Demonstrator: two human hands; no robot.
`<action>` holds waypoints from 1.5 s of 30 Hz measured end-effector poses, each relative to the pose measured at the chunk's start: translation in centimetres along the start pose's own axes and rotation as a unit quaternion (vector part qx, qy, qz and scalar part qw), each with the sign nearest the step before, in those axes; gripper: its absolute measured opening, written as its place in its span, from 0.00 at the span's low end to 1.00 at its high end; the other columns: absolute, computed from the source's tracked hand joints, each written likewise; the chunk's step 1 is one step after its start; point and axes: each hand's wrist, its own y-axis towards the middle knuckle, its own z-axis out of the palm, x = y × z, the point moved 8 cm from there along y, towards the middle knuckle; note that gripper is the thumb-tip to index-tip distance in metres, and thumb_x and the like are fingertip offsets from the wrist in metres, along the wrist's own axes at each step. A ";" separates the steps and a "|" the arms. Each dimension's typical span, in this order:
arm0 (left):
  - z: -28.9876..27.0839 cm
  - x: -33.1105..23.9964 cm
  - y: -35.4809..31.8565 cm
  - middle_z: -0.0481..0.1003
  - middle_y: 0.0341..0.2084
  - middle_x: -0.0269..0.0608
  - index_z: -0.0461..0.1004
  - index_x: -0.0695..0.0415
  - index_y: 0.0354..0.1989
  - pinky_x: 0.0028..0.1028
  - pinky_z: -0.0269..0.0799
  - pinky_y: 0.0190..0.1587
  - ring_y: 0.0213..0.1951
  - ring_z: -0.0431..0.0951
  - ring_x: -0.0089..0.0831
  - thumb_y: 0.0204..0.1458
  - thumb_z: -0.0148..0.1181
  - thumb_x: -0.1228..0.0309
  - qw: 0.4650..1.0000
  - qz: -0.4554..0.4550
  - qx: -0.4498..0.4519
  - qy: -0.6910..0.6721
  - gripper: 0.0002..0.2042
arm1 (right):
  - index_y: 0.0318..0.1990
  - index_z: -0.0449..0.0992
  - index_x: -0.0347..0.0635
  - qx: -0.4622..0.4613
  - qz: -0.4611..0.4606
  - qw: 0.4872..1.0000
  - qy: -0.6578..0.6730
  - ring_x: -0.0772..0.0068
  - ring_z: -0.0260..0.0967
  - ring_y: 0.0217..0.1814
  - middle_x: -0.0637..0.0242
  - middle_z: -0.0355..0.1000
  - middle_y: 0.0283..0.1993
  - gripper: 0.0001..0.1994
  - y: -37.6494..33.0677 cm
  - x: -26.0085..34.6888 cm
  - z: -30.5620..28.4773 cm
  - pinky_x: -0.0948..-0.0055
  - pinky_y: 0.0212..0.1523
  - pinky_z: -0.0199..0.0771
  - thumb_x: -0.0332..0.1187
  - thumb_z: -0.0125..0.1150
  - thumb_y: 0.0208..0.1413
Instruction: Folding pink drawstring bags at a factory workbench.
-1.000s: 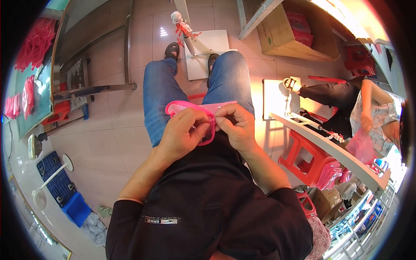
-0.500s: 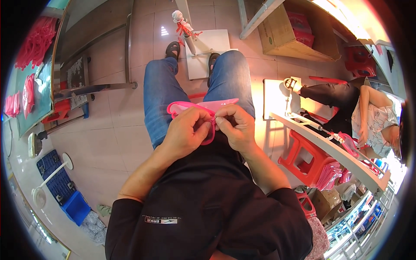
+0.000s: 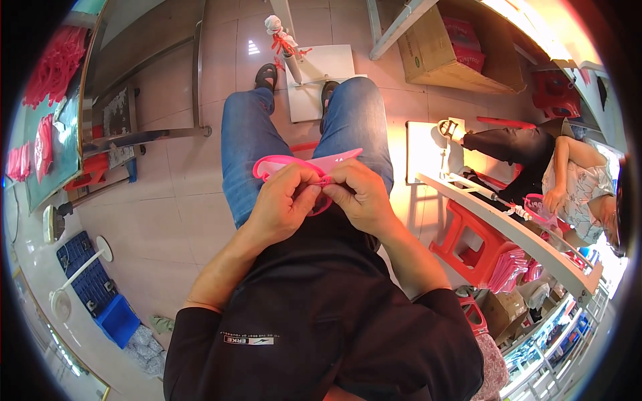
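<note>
A translucent pink plastic pouch (image 3: 329, 163) with a brighter pink strip along its edge lies across my lap, above my thighs. My left hand (image 3: 283, 206) is closed, thumb and forefinger pinching that pink strip near the pouch's near side. Right beside it, my right hand (image 3: 362, 198) pinches the same strip, fingertips touching those of the left. A loop of the strip hangs below the fingers. Whatever small part sits between the fingertips is mostly hidden.
Ahead stands a post (image 3: 291, 67) with a white, red-tied top on a white base plate. At right, a co-worker (image 3: 582, 187) sits behind a beam and a red stool (image 3: 471, 244). A cardboard box (image 3: 428, 53) holds pink packs. Pink pieces lie on the left table (image 3: 63, 157).
Both hands have shifted slightly left, and the right fingertips have come closer to the left. The pouch's right end has tilted up a little. The co-worker's hand has moved.
</note>
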 end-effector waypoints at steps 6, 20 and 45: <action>-0.3 -0.7 0.3 0.75 0.31 0.40 0.74 0.62 0.40 0.26 0.71 0.33 0.30 0.74 0.29 0.58 0.61 0.77 1.000 -0.013 0.005 -0.007 0.05 | 0.36 0.73 0.36 0.018 0.013 0.999 0.028 0.71 0.69 0.33 0.65 0.71 0.34 0.09 0.2 -0.8 0.0 0.74 0.35 0.70 0.32 0.65 0.61; -1.1 -1.8 0.4 0.77 0.33 0.41 0.76 0.60 0.39 0.29 0.71 0.34 0.32 0.77 0.34 0.57 0.63 0.74 0.997 0.061 -0.043 0.025 0.05 | 0.40 0.76 0.36 0.025 0.098 0.983 0.152 0.80 0.72 0.35 0.68 0.75 0.34 0.06 0.8 0.2 0.1 0.79 0.37 0.73 0.28 0.65 0.62; -1.1 -2.5 0.7 0.76 0.32 0.43 0.77 0.61 0.39 0.36 0.73 0.36 0.34 0.77 0.41 0.55 0.64 0.72 0.987 0.077 0.009 0.142 0.07 | 0.38 0.74 0.37 0.065 0.200 0.960 0.183 0.82 0.70 0.31 0.70 0.73 0.34 0.05 0.6 -2.2 0.8 0.79 0.32 0.72 0.24 0.65 0.59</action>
